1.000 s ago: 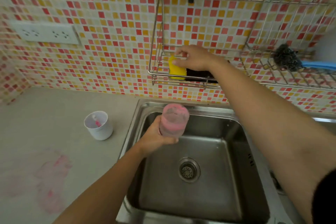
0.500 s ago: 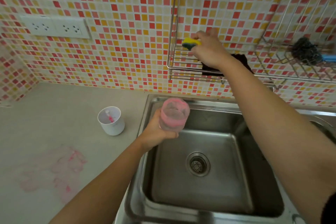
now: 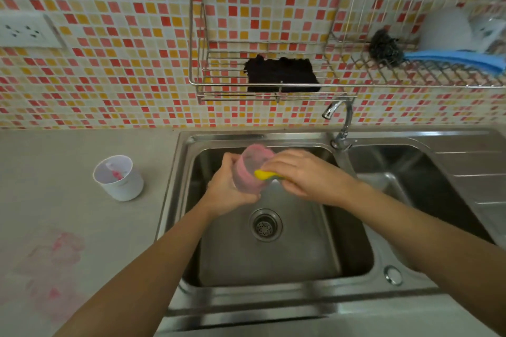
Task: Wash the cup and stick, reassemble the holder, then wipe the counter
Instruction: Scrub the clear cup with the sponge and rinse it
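Over the steel sink (image 3: 353, 268), my left hand (image 3: 226, 186) grips a clear cup smeared pink (image 3: 250, 169), tilted with its mouth toward the wall. My right hand (image 3: 306, 176) holds a yellow sponge (image 3: 265, 174) pressed against the cup's side. On the grey counter (image 3: 68, 213) to the left stands a white holder cup (image 3: 119, 178), upright, with a small pink stick (image 3: 117, 174) inside it. A pink smear (image 3: 59, 252) stains the counter at the lower left.
A wire rack (image 3: 262, 85) on the tiled wall holds a black cloth (image 3: 282, 74). A second rack to the right carries a steel scourer (image 3: 384, 48), a blue brush (image 3: 460, 59) and a white item. The tap (image 3: 341, 123) stands behind the sink; a socket (image 3: 26, 31) sits at the far left.
My right hand took the yellow sponge out of the wire rack and brought it down onto the cup over the sink. The left hand kept hold of the cup.
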Tool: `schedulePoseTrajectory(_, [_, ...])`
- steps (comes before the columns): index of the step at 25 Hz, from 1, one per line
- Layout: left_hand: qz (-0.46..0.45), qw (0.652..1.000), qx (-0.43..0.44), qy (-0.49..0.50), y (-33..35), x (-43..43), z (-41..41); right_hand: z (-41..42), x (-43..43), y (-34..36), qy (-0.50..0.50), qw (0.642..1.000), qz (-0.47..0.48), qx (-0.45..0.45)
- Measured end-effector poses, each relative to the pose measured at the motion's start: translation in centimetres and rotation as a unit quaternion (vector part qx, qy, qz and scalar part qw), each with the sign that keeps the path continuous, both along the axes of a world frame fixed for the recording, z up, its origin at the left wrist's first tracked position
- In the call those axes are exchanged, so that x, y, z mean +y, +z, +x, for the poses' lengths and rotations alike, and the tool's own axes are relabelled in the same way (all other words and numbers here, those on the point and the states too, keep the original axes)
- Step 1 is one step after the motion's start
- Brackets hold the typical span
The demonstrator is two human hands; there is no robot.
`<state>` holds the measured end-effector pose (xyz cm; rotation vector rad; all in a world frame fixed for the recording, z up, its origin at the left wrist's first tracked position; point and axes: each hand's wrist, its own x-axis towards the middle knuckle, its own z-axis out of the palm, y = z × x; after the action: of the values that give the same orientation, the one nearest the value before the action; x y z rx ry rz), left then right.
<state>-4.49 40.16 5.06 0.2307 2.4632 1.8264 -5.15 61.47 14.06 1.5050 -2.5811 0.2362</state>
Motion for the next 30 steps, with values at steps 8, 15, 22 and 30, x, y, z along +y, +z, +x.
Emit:
schedulePoseTrajectory(8, [-0.011, 0.999, 0.042, -0.008, -0.4, 3.7, 1.1, -0.9, 3.4, 0.0, 0.120, 0.980, 0.119, 0.107])
schedulePoseTrajectory(15, [-0.071, 0.996, 0.046, -0.027, -0.6, 4.8, 0.9, -2.1, 4.5, -0.5, 0.178, 0.957, 0.159, 0.165])
schedulePoseTrajectory(22, [-0.098, 0.989, 0.110, -0.030, -1.1, 5.7, 0.8, -1.5, 5.2, -1.8, 0.149, 0.971, 0.165, 0.090])
schedulePoseTrajectory(30, [-0.098, 0.988, 0.115, -0.005, -1.3, 6.2, 0.6, -1.7, 5.7, -2.4, 0.163, 0.963, 0.182, 0.110])
